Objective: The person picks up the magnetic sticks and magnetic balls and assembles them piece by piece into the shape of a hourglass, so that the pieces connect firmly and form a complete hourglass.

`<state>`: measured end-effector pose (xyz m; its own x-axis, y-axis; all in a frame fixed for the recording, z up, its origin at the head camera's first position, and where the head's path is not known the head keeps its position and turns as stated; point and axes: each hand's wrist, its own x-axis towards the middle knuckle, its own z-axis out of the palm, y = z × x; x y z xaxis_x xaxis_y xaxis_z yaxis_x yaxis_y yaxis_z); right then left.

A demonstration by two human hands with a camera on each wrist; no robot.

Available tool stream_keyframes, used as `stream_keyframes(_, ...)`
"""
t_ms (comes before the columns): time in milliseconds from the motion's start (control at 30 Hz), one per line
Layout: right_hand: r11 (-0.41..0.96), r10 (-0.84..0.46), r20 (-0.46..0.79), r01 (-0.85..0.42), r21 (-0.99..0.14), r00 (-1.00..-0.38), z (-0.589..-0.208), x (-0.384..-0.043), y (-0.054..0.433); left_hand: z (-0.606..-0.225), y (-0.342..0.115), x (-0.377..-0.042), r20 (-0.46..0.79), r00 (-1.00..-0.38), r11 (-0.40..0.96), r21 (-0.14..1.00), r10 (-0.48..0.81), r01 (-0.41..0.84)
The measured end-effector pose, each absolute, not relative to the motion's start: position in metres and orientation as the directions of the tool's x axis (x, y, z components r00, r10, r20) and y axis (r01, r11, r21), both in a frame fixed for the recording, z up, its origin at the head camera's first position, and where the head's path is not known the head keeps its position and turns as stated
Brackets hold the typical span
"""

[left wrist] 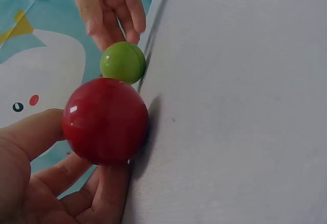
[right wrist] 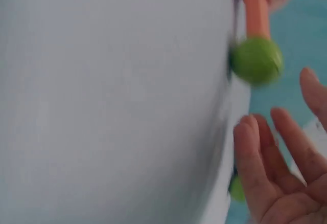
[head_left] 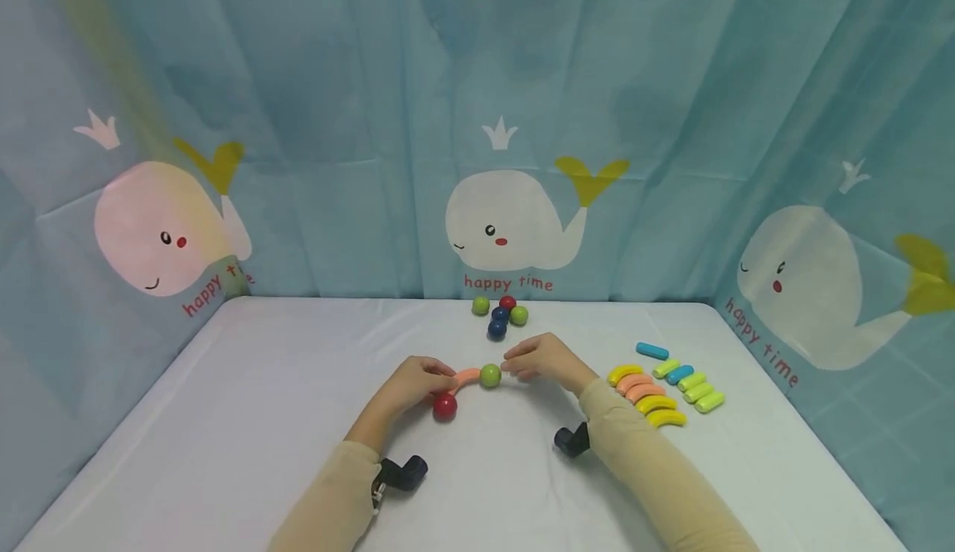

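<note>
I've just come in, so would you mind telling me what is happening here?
A person's left hand holds a curved orange stick with a red ball at one end and a green ball at the other. The right hand hovers beside the green ball, not touching it. More balls lie toward the table's back, more sticks on its right.

Three green balls, two red balls and two dark blue balls are showing. Three yellow curved pieces, three orange curved pieces, four lime straight pieces and two blue straight pieces are appearing. One left hand, one right hand and three whales are showing.
</note>
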<state>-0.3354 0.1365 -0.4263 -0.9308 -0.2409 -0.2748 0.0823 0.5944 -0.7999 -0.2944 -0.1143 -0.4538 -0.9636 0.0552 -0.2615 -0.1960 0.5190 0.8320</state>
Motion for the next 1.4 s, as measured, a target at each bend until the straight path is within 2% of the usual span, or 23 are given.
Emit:
stream_keyframes(300,0.571,-0.195,-0.233,0.083,-0.817,-0.953,-0.409,-0.339,0.205,-0.456,-0.115,-0.293,-0.267,-0.962,0.496,0.843,0.051,-0.208)
stream_keyframes(500,0.633,-0.171,-0.211,0.057,-0.772,-0.962,-0.402,-0.337,0.250,-0.457,-0.114,-0.294,-0.267,-0.962,0.487,0.848,0.055,-0.208)
stream_keyframes(667,0.635,-0.175,-0.203,0.047,-0.771,-0.963,-0.404,-0.336,0.278,-0.454,-0.115,-0.292,-0.267,-0.962,0.488,0.849,0.062,-0.205)
stream_keyframes(967,0.636,-0.119,-0.262,0.129,-0.761,-0.958,-0.419,-0.332,0.310,-0.458,-0.114,-0.294,-0.276,-0.959,0.473,0.854,0.056,-0.218)
stream_keyframes(1400,0.634,-0.128,-0.256,0.120,-0.764,-0.958,-0.428,-0.330,0.320,-0.458,-0.113,-0.294,-0.288,-0.957,0.472,0.850,0.043,-0.235)
